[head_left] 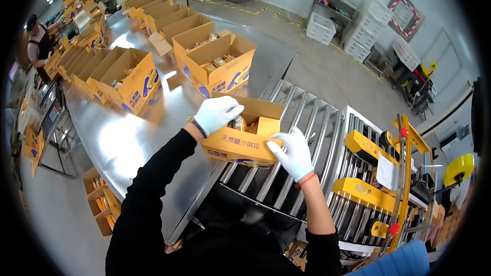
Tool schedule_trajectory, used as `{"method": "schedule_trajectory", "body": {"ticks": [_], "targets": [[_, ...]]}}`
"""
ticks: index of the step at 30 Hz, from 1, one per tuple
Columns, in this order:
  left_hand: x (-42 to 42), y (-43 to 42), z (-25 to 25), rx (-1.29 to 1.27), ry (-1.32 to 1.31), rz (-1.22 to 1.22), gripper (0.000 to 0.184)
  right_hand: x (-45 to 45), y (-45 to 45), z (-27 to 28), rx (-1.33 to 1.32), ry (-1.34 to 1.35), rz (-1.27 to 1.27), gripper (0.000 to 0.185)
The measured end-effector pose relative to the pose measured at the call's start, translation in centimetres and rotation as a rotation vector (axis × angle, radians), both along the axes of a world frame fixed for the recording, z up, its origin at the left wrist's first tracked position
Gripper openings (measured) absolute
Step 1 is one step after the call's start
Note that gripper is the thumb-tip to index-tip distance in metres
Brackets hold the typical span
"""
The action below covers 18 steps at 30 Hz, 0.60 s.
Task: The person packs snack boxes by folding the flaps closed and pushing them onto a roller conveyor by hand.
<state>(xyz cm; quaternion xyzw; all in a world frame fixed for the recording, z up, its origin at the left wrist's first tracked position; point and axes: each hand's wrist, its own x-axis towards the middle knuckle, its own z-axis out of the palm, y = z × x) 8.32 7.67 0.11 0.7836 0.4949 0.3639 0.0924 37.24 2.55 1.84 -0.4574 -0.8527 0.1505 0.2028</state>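
An orange cardboard box (238,145) with blue print stands with its top open, where the metal table meets the roller conveyor (279,174). Small wrapped packs (238,123) show inside it. My left hand (217,115), in a white glove, is at the box's left rim, its fingers curled over the opening; their grip is partly hidden. On the right front corner, my right hand (295,154), also gloved in white, grips the box, with the thumb against the front face. A raised inner flap (268,126) stands beside the right fingers.
Open filled boxes (225,69) stand just beyond, and another row of boxes (128,84) is on the left of the metal table (102,138). At right is a yellow-armed sealing machine (368,194). Co-workers (38,46) stand at the far left and back.
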Motion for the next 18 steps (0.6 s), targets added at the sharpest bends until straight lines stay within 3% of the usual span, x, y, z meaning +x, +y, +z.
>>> {"method": "schedule_trajectory", "body": {"ticks": [1, 2, 3, 5, 7, 8, 9, 11, 12, 13, 16, 17, 18], "targets": [[0.2, 0.1, -1.0, 0.007, 0.172, -0.016, 0.025, -1.2, 1.0, 0.3, -0.018, -0.113, -0.034, 0.045], [0.6, 0.5, -1.5, 0.082, 0.390, -0.091, 0.024, -2.1, 1.6, -0.2, 0.239, -0.179, -0.081, 0.065], [0.9, 0.7, -1.4, 0.157, 0.609, -0.172, 0.024, -3.4, 2.0, 0.7, 0.335, -0.186, -0.116, 0.085], [0.3, -0.6, -0.9, 0.162, 0.579, -0.194, 0.024, -4.4, 2.9, 3.1, 0.495, -0.198, -0.097, 0.098], [-0.3, -3.7, -1.1, 0.397, 0.060, 0.330, 0.037, -4.4, 3.5, 2.3, 0.475, -0.167, -0.076, 0.098], [-0.6, -5.0, -2.1, 0.288, -0.132, 0.430, 0.051, -4.4, 3.0, 1.3, 0.415, -0.182, -0.047, 0.097], [-0.9, -5.2, -6.1, 0.121, -0.333, 0.559, 0.051, -4.4, 2.2, 0.5, 0.357, -0.197, -0.018, 0.097], [-2.2, -4.9, -8.1, -0.618, -1.252, 0.070, 0.049, -3.6, -2.0, 0.0, 0.164, -0.126, 0.076, 0.089], [-1.8, -4.3, -8.2, -0.618, -1.265, 0.079, 0.049, -3.0, -3.1, -1.5, 0.178, -0.155, 0.026, 0.090], [-1.1, -3.2, -8.0, -0.654, -1.112, 0.026, 0.049, -2.4, -4.0, -2.8, 0.188, -0.181, -0.029, 0.091], [4.7, 0.2, -8.1, -0.645, -0.824, 0.010, 0.050, 1.6, -5.7, -1.0, 0.089, -0.293, -0.209, 0.099], [8.3, 1.6, -9.6, -0.536, -0.825, 0.077, 0.048, 3.8, -5.7, -1.4, 0.117, -0.342, -0.284, 0.102], [12.1, 1.6, -8.0, -0.424, -0.710, 0.135, 0.041, 6.4, -5.4, -2.5, 0.124, -0.395, -0.387, 0.106]]}}
